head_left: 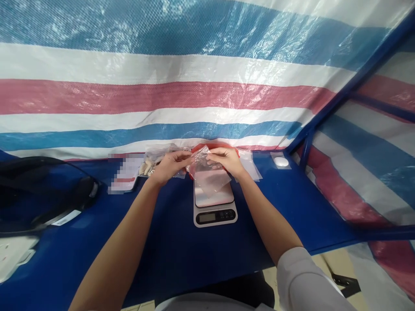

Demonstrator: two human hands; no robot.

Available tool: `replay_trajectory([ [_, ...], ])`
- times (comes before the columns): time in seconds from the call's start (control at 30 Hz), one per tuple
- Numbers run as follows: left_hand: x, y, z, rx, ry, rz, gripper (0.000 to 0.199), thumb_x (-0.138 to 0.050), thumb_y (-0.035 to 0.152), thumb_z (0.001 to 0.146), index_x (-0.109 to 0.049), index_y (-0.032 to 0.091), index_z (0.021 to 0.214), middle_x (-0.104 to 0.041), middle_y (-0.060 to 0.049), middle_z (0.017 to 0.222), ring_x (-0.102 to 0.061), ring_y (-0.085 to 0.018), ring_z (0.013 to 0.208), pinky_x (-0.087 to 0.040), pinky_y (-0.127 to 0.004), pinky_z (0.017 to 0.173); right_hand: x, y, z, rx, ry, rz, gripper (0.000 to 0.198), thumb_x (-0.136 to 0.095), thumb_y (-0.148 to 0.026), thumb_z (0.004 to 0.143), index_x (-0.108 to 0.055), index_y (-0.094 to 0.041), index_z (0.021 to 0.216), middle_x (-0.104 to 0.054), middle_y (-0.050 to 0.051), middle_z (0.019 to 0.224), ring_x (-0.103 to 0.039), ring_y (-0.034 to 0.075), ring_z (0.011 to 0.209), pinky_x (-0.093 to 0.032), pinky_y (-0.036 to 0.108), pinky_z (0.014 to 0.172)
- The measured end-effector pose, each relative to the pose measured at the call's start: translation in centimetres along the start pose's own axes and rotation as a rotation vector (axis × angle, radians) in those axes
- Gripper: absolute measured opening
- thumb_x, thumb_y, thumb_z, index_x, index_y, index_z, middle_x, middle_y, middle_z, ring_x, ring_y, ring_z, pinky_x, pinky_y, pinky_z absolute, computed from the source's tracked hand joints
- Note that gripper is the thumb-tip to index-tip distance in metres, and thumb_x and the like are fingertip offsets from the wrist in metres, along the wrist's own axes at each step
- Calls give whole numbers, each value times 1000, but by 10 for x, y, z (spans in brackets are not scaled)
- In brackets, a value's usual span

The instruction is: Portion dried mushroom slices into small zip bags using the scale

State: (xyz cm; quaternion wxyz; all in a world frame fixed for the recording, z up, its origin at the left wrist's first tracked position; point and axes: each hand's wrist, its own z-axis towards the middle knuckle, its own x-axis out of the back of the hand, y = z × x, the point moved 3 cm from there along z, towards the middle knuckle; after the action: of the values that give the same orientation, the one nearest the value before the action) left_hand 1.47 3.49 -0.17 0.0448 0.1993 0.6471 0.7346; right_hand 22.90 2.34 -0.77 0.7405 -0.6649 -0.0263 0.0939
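Observation:
A clear plastic bag (210, 179) hangs between my two hands over a digital kitchen scale (215, 216). My left hand (171, 166) pinches the bag's upper left edge, fingers closed. On the opposite side my right hand (227, 160) grips the bag near its top with thumb and fingers. The bag's lower part covers some of the scale's shiny plate; whether it touches the plate I cannot tell. Behind the hands shows a red rim (202, 147), mostly hidden. Beside my left hand lie clear bags with pale pieces (147, 167) inside.
Flat clear bags (251, 166) lie right of my right hand. A small white rounded case (281, 162) sits farther right. At left are a blurred-out card or pack (125, 172), a black headset-like strap (87, 194) and a white power strip (14, 257). A striped sheet (162, 97) rises behind the blue table (181, 263).

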Motion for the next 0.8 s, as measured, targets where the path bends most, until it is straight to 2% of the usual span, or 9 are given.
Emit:
replay_trajectory([
  [0.1, -3, -10, 4, 10, 107, -157, 43, -86, 55, 67, -76, 17, 87, -73, -3, 78, -62, -15, 65, -53, -26, 62, 8, 2, 3, -30, 12, 11, 31, -87, -44, 66, -78, -22, 87, -79, 1, 84, -75, 20, 74, -62, 27, 57],
  [0.2, -6, -9, 7, -19, 130, -177, 44, -86, 55, 66, -74, 16, 82, -69, -2, 71, -60, -13, 60, -51, -26, 60, 12, 1, 4, -18, -11, -3, 33, -84, -45, 70, -77, -23, 94, -78, 1, 85, -75, 19, 75, -63, 28, 58],
  [0.4, -5, 2, 6, -70, -15, -36, 35, -82, 49, 74, -74, 17, 83, -65, 0, 65, -53, -10, 55, -45, -24, 56, 10, -13, -1, 140, -57, -145, 35, -78, -43, 78, -76, -28, 110, -77, -1, 88, -73, 17, 77, -61, 28, 62],
  [0.57, -6, 7, 5, -107, -55, 74, 34, -77, 51, 78, -75, 18, 84, -68, -2, 70, -55, -13, 58, -47, -27, 60, 3, -13, -2, 168, -116, -321, 18, -77, -40, 78, -80, -25, 88, -77, 0, 82, -71, 18, 76, -59, 31, 69],
  [0.63, -6, 8, 5, -129, -3, 157, 35, -75, 52, 79, -75, 18, 84, -71, -4, 75, -59, -15, 64, -48, -28, 63, 2, -11, -1, 182, -116, -360, 13, -76, -37, 78, -80, -25, 83, -77, 0, 82, -71, 19, 78, -58, 32, 72],
  [0.8, -3, 21, 0, -220, 264, 462, 31, -70, 48, 81, -75, 18, 88, -74, -6, 87, -62, -17, 71, -48, -30, 69, 4, -9, 1, 198, 3, -458, 12, -72, -32, 83, -80, -25, 84, -75, 0, 76, -69, 17, 73, -56, 30, 67],
])
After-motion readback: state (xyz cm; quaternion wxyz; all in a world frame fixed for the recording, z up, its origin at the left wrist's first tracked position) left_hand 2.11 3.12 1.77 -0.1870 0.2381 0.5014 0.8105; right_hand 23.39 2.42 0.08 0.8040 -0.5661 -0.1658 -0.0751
